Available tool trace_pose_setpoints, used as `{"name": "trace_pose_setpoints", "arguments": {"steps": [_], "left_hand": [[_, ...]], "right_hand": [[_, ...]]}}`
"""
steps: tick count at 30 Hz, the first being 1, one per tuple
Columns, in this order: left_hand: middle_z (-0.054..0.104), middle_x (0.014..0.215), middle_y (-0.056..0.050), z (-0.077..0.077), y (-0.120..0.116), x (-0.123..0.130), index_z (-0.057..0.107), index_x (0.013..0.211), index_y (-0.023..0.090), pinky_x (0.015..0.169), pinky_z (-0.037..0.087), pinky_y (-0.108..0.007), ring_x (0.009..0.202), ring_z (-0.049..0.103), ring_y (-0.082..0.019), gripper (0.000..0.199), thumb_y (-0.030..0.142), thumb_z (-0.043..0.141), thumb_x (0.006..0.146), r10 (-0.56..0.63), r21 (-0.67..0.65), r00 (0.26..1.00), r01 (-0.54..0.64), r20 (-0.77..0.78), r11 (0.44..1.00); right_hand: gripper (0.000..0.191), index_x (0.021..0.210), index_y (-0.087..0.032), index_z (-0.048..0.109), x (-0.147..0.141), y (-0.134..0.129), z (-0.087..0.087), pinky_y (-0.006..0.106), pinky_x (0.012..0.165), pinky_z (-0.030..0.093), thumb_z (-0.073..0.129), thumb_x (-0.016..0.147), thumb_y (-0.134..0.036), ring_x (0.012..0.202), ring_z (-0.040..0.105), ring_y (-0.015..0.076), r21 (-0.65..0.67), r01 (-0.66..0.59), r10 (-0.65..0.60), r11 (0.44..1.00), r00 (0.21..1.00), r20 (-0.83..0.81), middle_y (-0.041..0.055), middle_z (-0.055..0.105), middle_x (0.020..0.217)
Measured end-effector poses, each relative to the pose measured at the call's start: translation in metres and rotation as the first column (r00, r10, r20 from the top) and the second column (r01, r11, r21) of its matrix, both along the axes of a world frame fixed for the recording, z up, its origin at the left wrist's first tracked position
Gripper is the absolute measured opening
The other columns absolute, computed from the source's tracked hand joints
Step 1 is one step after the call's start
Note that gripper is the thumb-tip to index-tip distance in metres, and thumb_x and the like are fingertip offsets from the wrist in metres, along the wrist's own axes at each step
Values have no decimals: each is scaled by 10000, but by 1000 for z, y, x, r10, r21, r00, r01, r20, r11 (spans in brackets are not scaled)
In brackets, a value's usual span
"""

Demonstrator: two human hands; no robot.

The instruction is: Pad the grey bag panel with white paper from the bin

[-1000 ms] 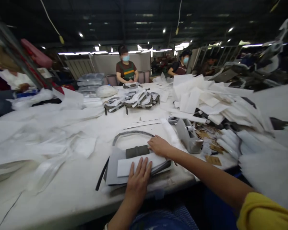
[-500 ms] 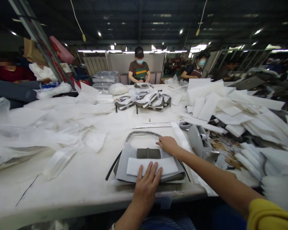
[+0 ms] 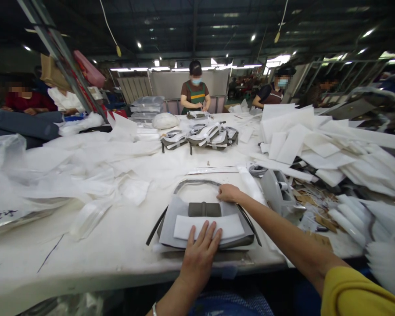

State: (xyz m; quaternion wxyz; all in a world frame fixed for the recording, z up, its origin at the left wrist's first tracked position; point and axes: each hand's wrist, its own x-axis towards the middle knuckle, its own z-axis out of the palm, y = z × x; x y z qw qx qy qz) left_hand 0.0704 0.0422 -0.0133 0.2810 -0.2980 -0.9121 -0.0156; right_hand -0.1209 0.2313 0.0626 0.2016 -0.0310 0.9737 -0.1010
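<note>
A dark olive handbag (image 3: 246,240) lies flat near the front edge of the table, with a translucent sheet (image 3: 167,224) over its front. Across that sheet is a strip of white foam (image 3: 181,226), below the bag's olive flap piece (image 3: 204,210). My left hand (image 3: 200,252) rests on the foam, fingers spread and extended. At the top of the bag, my right hand (image 3: 228,193) has its fingers closed around the right end of the wrapped handle (image 3: 187,183). Dark straps stick out at both sides of the bag.
Crumpled translucent sheets (image 3: 92,175) cover the table's left side. White foam sheets (image 3: 292,140) are heaped at right, beside a grey tape dispenser (image 3: 276,193). Several wrapped bags (image 3: 210,135) lie farther back. A person (image 3: 195,94) works at the far end.
The view has shifted slightly. My right hand's fingers have closed in more at the handle, while my left hand stays on the foam.
</note>
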Motion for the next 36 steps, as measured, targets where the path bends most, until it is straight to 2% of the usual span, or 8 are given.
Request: {"name": "trace_pose_setpoints", "arguments": {"steps": [3, 6, 10, 14, 22, 27, 31, 36], "left_hand": [[316, 1566, 47, 1, 0, 0, 365, 1477, 299, 1184, 250, -468, 1457, 256, -202, 456, 318, 358, 1021, -1, 9, 1000, 0, 13, 1000], [346, 1554, 31, 2, 1, 1, 372, 1474, 297, 1171, 283, -465, 1453, 267, -202, 460, 325, 389, 1015, -5, 14, 1000, 4, 24, 1000], [315, 1565, 51, 3, 1, 0, 359, 1477, 310, 1163, 295, -462, 1453, 264, -193, 456, 324, 369, 1021, -2, 9, 999, 2, 50, 1000], [299, 1569, 64, 3, 1, -1, 348, 1480, 319, 1162, 299, -471, 1459, 250, -191, 460, 330, 376, 1021, 7, 11, 998, -8, 70, 1000], [355, 1549, 4, 4, 2, -1, 353, 1483, 305, 1164, 309, -479, 1450, 283, -208, 489, 306, 442, 1002, 8, 6, 996, -9, 86, 1000], [297, 1568, 39, 6, 4, -4, 362, 1476, 313, 1168, 297, -481, 1462, 253, -194, 455, 294, 381, 1021, 29, 15, 994, -31, 109, 999], [309, 1564, 32, 4, 5, -8, 353, 1480, 310, 1175, 273, -495, 1468, 235, -194, 460, 297, 392, 1023, 36, 41, 988, -42, 152, 998], [323, 1559, 18, 5, 6, -10, 353, 1479, 311, 1174, 262, -500, 1465, 243, -192, 451, 304, 380, 1029, 27, 56, 984, -38, 174, 998]], "right_hand": [[216, 930, -134, 675, -2, 11, -1, 389, 884, 521, 663, 885, -345, 949, 646, 196, -161, -11, 12, 987, 1000, 7, 66, 697, 978], [271, 1017, -124, 679, 0, 24, -2, 282, 740, 507, 707, 825, -313, 819, 657, 176, -364, 18, -6, 931, 999, 34, 63, 723, 875], [575, 1247, -121, 584, 5, 41, -4, 225, 607, 443, 766, 745, -334, 718, 624, 145, -605, 57, -10, 794, 997, 81, 38, 714, 819], [753, 1353, -100, 516, 6, 50, -4, 228, 646, 448, 806, 685, -293, 691, 596, 126, -763, 83, 10, 641, 993, 117, -9, 665, 728], [827, 1424, -133, 468, 14, 49, 0, 282, 755, 508, 801, 690, -320, 756, 638, 142, -907, 103, -32, 408, 995, 98, 58, 708, 919], [738, 1352, -153, 562, 34, 56, 10, 329, 879, 482, 795, 689, -381, 844, 635, 163, -936, 56, -55, 348, 998, 40, 27, 708, 880], [476, 1034, -137, 718, 49, 60, 11, 336, 895, 464, 782, 674, -442, 881, 619, 179, -936, 26, -86, 350, 996, -4, 39, 708, 901], [418, 873, -157, 651, 50, 59, 7, 297, 800, 473, 770, 686, -512, 758, 590, 147, -944, 19, -153, 330, 988, -33, 7, 674, 802]]}}
